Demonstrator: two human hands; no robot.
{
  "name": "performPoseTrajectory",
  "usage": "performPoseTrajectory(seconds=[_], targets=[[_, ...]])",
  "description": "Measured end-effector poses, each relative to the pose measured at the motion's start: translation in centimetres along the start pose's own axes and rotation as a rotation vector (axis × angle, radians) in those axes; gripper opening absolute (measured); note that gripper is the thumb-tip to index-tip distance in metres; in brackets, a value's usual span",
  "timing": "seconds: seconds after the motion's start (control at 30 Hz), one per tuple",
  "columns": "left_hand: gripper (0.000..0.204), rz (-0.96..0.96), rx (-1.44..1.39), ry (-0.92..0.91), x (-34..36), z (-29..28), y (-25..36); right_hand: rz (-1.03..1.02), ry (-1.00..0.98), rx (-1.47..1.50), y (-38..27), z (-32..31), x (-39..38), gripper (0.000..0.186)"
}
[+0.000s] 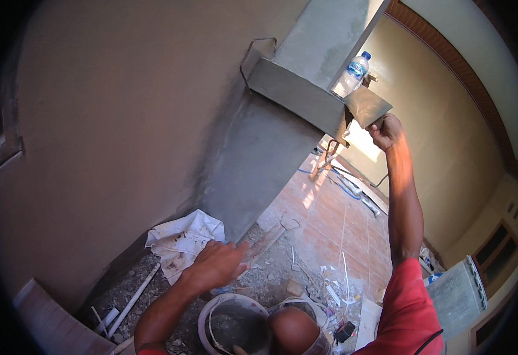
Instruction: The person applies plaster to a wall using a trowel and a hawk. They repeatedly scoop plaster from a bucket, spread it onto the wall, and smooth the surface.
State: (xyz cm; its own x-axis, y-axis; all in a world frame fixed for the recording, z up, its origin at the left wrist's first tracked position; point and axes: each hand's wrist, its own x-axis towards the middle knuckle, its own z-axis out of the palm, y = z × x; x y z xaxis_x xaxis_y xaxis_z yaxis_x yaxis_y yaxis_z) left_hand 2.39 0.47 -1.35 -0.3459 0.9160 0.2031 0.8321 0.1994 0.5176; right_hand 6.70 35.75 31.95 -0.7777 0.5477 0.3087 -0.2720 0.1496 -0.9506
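Note:
My right hand (387,132) is raised at the upper right, its fingers closed round a trowel. The trowel's flat, square-cornered metal blade (368,107) is beside the end of a grey plastered ledge (297,97). On the ledge's far end stands a clear plastic bottle (352,74) with a blue cap, partly behind the blade. My left hand (216,265) is low in the middle, over the rubble next to a stained white sack (185,239). Its fingers are smeared, so I cannot make out whether it holds anything. The wet-looking plastered pillar (265,154) rises ahead.
Below me a bucket (203,325) with grey mix stands beside my bent knee (297,331). Rubble, white pipes (133,300) and scraps litter the floor. A bent wire (244,65) sticks out by the ledge; a grey container (457,296) is at right.

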Motion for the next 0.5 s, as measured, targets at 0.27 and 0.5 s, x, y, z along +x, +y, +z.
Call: performPoseTrajectory(seconds=[0.27, 0.5], targets=[[0.051, 0.004, 0.02, 0.08, -0.7, 0.0, -0.5, 0.083, -0.066, 0.014, 0.4, 3.7, 4.6, 0.027], [0.05, 0.01, 0.021, 0.096, -0.8, -0.5, -0.3, 0.098, -0.044, 0.055, 1.5, 8.3, 7.0, 0.023]])
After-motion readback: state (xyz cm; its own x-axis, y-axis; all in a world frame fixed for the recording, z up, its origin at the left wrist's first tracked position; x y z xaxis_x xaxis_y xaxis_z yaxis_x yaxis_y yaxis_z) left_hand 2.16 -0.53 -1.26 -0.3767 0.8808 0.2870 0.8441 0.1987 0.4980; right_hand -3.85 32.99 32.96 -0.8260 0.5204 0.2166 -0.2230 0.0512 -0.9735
